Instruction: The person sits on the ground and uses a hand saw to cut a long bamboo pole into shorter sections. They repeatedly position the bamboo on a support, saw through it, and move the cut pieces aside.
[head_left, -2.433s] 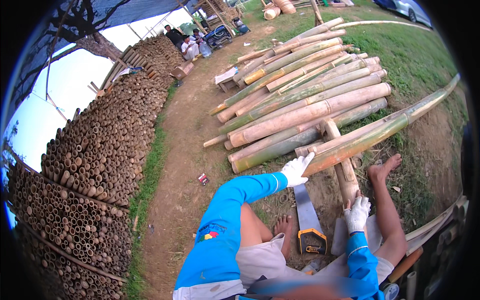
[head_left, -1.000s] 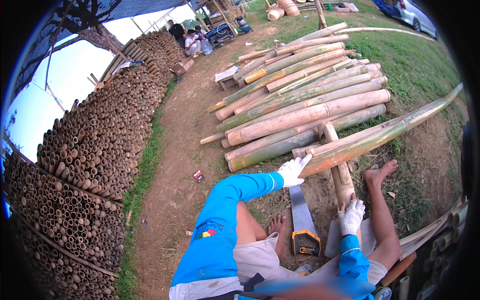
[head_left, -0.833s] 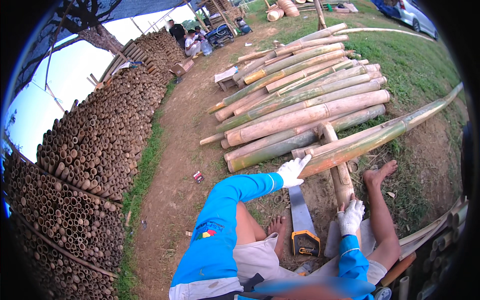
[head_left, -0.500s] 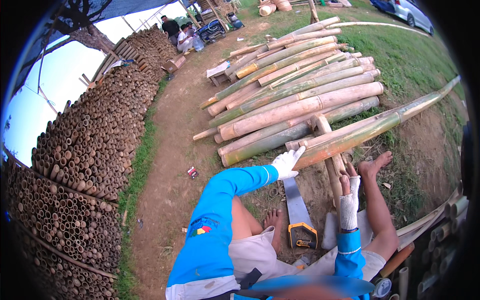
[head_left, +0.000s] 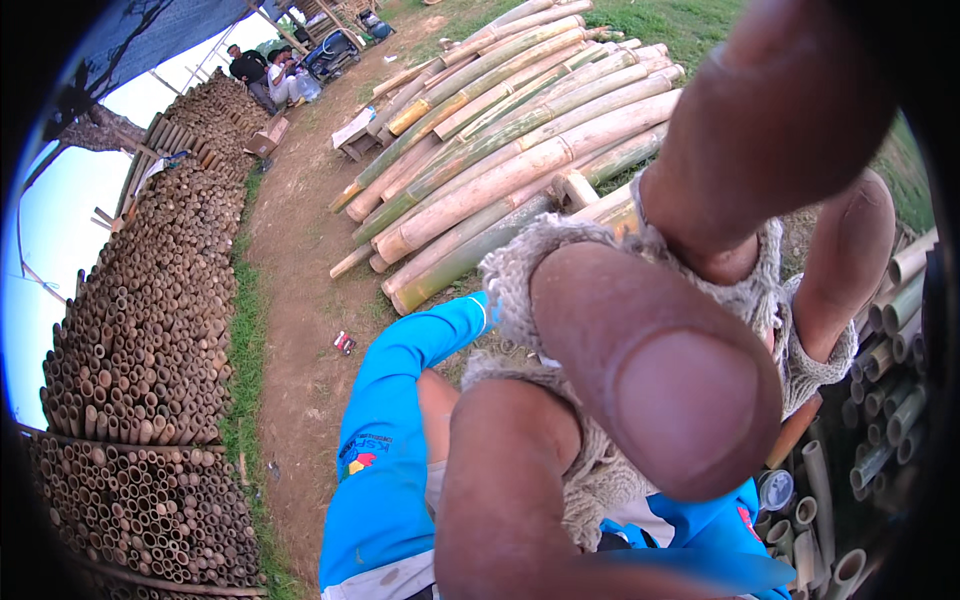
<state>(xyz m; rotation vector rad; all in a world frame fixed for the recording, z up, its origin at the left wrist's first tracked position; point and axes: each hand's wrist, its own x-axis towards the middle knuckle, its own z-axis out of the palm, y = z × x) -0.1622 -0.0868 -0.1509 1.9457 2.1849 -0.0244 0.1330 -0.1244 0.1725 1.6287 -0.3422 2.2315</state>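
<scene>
My right hand (head_left: 655, 330) fills much of the head view, very near the lens, in a grey knitted glove (head_left: 540, 255) that leaves the fingertips bare. Its fingers are bent and spread, with nothing seen between them. Behind it my left arm, in a blue sleeve (head_left: 400, 410), reaches forward; the left hand itself is hidden by the right. Just past the right hand shows a short piece of the bamboo pole (head_left: 623, 215), beside the top of a wooden post (head_left: 575, 190). The handsaw seen earlier is covered.
Cut bamboo poles (head_left: 520, 205) lie in a heap ahead. At left stands a tall stack of short bamboo tubes (head_left: 140, 330); more tubes (head_left: 890, 440) are at right. A small red packet (head_left: 344, 342) lies on the dirt. People (head_left: 285, 80) sit far off near a cardboard box (head_left: 267, 136).
My right hand has risen from beside the post to right before the lens, hiding my left hand, the saw and most of the pole. The view has shifted, moving the heap leftward.
</scene>
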